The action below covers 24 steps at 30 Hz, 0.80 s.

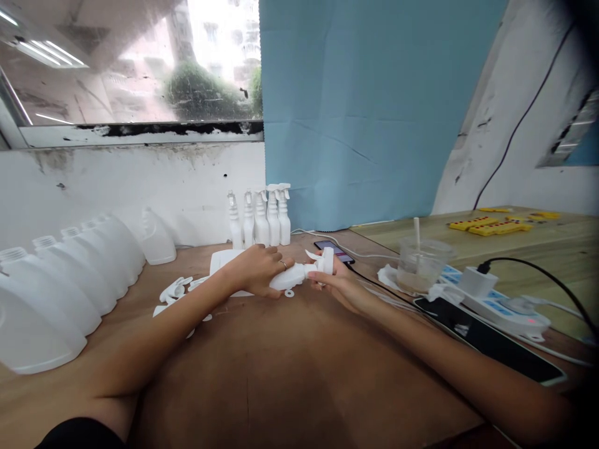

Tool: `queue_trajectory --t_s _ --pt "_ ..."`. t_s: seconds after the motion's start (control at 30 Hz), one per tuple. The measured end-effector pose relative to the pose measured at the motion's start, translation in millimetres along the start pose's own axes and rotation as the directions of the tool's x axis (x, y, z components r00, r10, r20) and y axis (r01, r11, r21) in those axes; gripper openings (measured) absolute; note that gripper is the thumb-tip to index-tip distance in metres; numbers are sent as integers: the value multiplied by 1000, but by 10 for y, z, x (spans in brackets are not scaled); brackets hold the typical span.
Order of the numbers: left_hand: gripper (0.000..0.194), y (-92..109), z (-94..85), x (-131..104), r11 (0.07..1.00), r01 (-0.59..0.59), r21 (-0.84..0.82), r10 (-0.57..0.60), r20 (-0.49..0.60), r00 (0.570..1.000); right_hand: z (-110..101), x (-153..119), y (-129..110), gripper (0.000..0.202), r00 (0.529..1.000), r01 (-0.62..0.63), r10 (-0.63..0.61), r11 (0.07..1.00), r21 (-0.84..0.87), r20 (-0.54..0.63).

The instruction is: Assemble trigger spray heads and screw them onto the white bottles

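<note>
A white spray bottle (289,278) lies on its side above the table, its neck pointing right. My left hand (262,269), with a ring on one finger, is closed over the bottle's body. At the neck end is a white trigger sprayer head (327,260), with my right hand (334,280) wrapped round it. The head meets the bottle's neck; whether it is screwed tight I cannot tell. A small white ring (289,293) lies on the table just below the bottle. Loose white trigger heads (176,290) lie left of my left forearm, beside a white flat-sided container (224,259) partly hidden by my hand.
Large white open-necked bottles (70,274) line the left side. Several small spray bottles (261,218) stand by the wall. On the right are a phone (334,251), a plastic cup (421,265) with a straw, a power strip (508,315), a dark device (486,340) and yellow pieces (498,228).
</note>
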<state>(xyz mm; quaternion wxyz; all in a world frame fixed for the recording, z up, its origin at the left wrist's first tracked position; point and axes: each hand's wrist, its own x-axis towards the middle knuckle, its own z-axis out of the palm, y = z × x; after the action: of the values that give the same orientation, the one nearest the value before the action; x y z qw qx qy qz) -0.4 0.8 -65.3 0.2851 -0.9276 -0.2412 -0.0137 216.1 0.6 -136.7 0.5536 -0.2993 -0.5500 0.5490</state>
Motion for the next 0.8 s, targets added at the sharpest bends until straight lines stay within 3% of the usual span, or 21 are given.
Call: queue_trajectory --t_s 0.3,0.43,0.53,0.63,0.8 --pt "55 37 -26 11 1000 -6 13 6 12 1000 26 -41 -37 45 998 -14 15 1000 -25 54" --pt "55 42 -49 5 1000 0 21 -1 36 999 28 -43 -31 57 996 -28 27 1000 12 89" --pt "56 41 -53 3 1000 4 17 -4 26 1000 25 -41 -17 50 998 -6 8 1000 -21 65" --pt "55 40 -38 4 1000 1 19 -2 19 1000 28 -47 -14 57 997 -7 6 1000 18 76" --pt "58 39 -1 3 1000 0 -14 0 6 1000 38 -62 -39 49 999 11 -8 996 -91 34"
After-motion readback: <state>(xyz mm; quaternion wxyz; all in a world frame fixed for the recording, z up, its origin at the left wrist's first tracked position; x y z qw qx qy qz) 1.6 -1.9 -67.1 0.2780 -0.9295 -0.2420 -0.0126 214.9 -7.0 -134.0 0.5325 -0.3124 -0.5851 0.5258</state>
